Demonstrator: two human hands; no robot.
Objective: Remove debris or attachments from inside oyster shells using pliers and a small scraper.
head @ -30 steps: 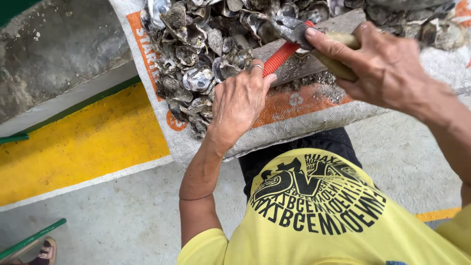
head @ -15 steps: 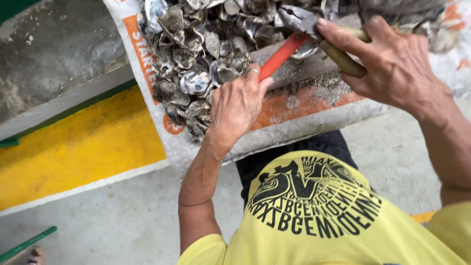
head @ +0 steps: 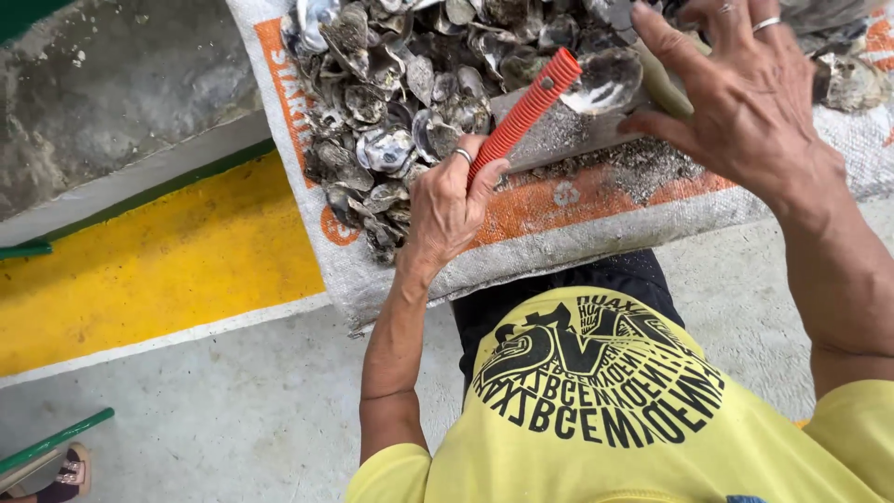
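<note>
Nearest, a yellow printed shirt (head: 596, 410) and dark shorts, just below the woven sack (head: 559, 237) spread in front. On the sack's near edge, left hand (head: 447, 200) with fingers curled tight round a red ribbed handle (head: 526, 112), now raised steeply up and to the right, where half a second ago lay flatter and reached further over the pile. Right of that handle, right hand (head: 736, 102) closed round a pale wooden grip (head: 666, 88), thumb stretched out, pulled lower than before; working end hidden, so cannot tell the tool's kind. Between the two, a large open shell (head: 605, 79) on a grey board (head: 577, 140) dusted with grit, seemingly freshly struck or pried. Beyond, heaped oyster shells (head: 400, 84) covering the sack's far part. Left of the sack, yellow painted floor (head: 158, 270).
</note>
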